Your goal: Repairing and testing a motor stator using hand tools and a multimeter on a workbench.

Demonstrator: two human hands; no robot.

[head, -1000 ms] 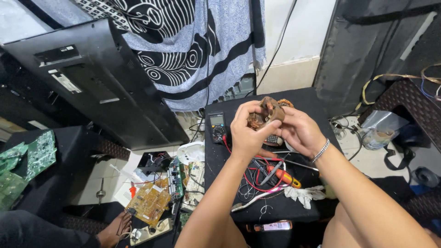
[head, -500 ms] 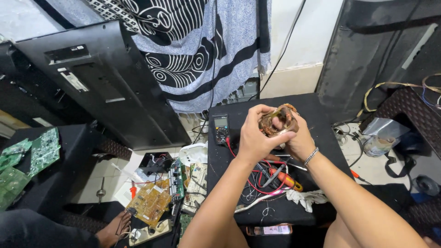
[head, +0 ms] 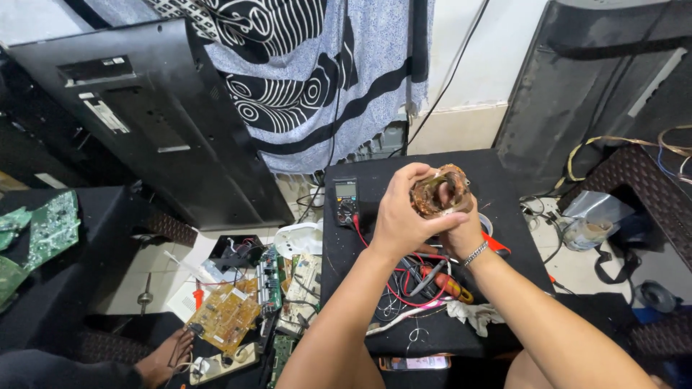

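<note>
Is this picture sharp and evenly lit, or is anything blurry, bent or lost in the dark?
Head view: the hands, left and right, and the copper coil look sharp under soft, even light; straight edges bow toward the frame borders; the black table swallows detail; no strong glare.

White wall [head: 468, 43] w/ patterned cloth [head: 317, 79], tiled floor [head: 577, 266], black table [head: 504, 180], dark panels either side.
</note>
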